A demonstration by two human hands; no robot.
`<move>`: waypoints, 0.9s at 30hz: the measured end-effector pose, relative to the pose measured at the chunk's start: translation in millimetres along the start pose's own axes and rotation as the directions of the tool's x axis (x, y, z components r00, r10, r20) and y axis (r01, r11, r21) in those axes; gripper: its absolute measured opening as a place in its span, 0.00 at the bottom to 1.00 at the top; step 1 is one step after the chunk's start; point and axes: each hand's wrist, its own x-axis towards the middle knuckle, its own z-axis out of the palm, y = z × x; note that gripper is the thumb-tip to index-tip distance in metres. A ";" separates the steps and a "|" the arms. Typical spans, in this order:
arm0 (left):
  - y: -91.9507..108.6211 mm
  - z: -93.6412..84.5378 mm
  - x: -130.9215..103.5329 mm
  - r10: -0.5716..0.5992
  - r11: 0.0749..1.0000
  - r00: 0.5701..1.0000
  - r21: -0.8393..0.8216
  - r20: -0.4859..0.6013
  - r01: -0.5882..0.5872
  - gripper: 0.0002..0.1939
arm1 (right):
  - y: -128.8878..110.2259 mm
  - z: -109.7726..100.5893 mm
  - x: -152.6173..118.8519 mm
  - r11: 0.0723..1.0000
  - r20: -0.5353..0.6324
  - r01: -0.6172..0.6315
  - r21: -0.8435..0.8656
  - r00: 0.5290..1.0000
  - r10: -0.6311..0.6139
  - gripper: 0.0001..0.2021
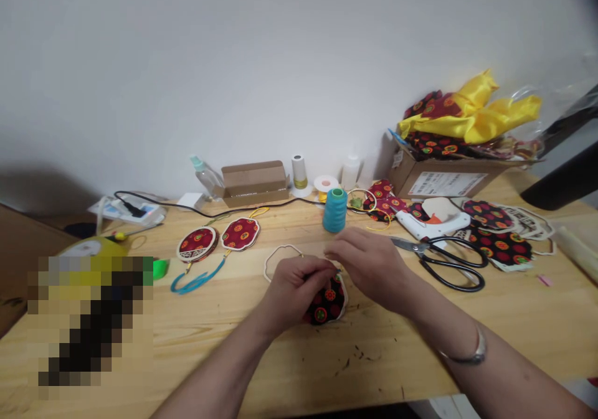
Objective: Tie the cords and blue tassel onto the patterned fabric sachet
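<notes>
Near the middle of the wooden table, my left hand [296, 288] is closed on a black patterned fabric piece [331, 297] with a pale scalloped edge. My right hand [369, 266] is at the upper right of that piece, its fingers bent; what they hold, if anything, is too small to tell. A pale scalloped frame [271, 257] lies just beyond my left hand. Behind my right hand a teal thread spool [335, 210] stands upright. Black-handled scissors [451, 260] lie to the right of my right hand.
Two red fabric ornaments [240, 234] with cords lie at the left. A white glue gun [434, 225] and more patterned fabric [502, 248] are at the right. Along the wall stand an open small box [255, 182], bottles and a large carton [439, 176] of cloth. A black cable crosses the back.
</notes>
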 end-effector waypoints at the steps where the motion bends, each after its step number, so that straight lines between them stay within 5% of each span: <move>1: 1.2 -0.3 -0.2 -0.016 0.999 1.000 -0.030 0.009 0.017 0.07 | 3.9 0.2 0.6 0.993 0.004 -0.061 0.104 0.998 0.061 0.09; 6: 2.8 -2.1 -0.4 -0.141 0.970 0.988 -0.208 -0.059 0.126 0.08 | 13.9 4.6 4.0 0.836 0.061 -0.296 0.463 0.951 0.303 0.06; 13: 0.6 -3.7 2.2 -0.252 0.947 0.927 -0.269 -0.276 0.177 0.09 | 5.9 15.4 3.8 0.701 0.265 -0.524 0.484 0.851 0.454 0.09; 19: 2.0 -4.4 4.2 -0.235 0.970 0.888 -0.146 -0.396 0.192 0.09 | -4.1 16.8 1.7 0.736 0.287 -0.497 0.460 0.868 0.406 0.11; 27: -0.5 -2.8 4.4 -0.211 0.977 0.885 -0.087 -0.414 0.192 0.11 | -17.3 15.2 -1.4 0.880 0.233 -0.357 0.315 0.927 0.293 0.09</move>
